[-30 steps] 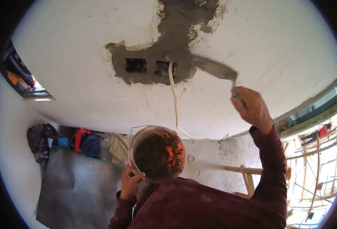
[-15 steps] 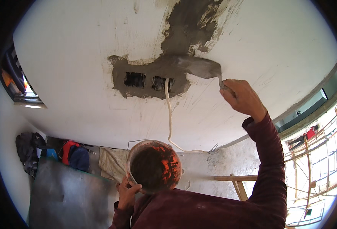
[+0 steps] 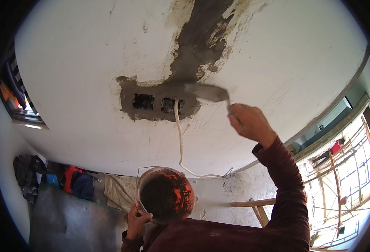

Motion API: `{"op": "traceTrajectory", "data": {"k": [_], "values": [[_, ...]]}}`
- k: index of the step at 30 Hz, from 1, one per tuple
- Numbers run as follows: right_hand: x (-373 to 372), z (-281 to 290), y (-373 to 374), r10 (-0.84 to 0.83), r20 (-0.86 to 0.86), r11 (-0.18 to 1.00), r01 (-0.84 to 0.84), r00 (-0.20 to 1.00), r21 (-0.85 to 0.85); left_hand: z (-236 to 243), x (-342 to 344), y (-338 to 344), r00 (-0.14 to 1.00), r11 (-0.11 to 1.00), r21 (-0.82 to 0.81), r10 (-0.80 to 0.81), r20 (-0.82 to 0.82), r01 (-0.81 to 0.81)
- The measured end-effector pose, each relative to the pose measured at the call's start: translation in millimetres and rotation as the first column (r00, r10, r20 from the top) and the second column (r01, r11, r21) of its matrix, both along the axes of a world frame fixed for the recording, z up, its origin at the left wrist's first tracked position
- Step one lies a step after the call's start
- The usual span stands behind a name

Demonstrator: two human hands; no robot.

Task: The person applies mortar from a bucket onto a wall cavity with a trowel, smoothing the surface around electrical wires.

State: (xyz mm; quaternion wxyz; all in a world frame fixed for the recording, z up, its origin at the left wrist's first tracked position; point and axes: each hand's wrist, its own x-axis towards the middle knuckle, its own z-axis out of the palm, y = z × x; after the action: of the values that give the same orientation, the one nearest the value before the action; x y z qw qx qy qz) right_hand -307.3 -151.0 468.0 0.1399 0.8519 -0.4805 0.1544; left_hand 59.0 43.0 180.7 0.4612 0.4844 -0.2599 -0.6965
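Note:
My right hand (image 3: 252, 125) is closed round the handle of a trowel (image 3: 210, 92). Its grey blade lies against the wet mortar (image 3: 160, 89) on the white wall (image 3: 88, 54), just right of the join with the upward mortar strip (image 3: 195, 46). Two dark square openings sit in the mortar: the left one (image 3: 143, 101) and the right one (image 3: 168, 106). From the right opening a white cable (image 3: 180, 138) hangs down the wall. Low in the view, my left hand (image 3: 136, 220) grips the rim of an orange bucket (image 3: 184, 191), tilted so its dark, mortar-smeared inside shows.
A wooden trestle (image 3: 254, 203) stands low on the right. Behind it is a bright window with bars (image 3: 357, 168). At lower left are a dark flat board (image 3: 71, 222), bags (image 3: 82, 182) and a beige sack (image 3: 120, 190). Bare cable ends (image 3: 228, 172) stick out at the wall's foot.
My right hand and the trowel have shifted left and lower in the picture, the blade still on the mortar. The whole wall also sits lower in view. My left hand keeps hold of the bucket.

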Motion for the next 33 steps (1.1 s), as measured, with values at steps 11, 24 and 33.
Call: {"op": "traceTrajectory", "data": {"k": [11,24,33], "values": [[19,-18,17,0.097,-0.015,0.995,-0.097,0.995,0.007,-8,4,5,0.996,0.997,-0.078,-0.016,0.087,0.023],[8,-6,20,-0.011,0.016,1.0,0.011,1.0,-0.026,-9,9,1,0.999,0.999,0.039,-0.02,0.044,0.019],[1,2,25,-0.062,0.265,0.976,0.114,0.962,-0.188,-12,12,0,1.0,0.999,-0.05,-0.01,0.01,0.01]]}}
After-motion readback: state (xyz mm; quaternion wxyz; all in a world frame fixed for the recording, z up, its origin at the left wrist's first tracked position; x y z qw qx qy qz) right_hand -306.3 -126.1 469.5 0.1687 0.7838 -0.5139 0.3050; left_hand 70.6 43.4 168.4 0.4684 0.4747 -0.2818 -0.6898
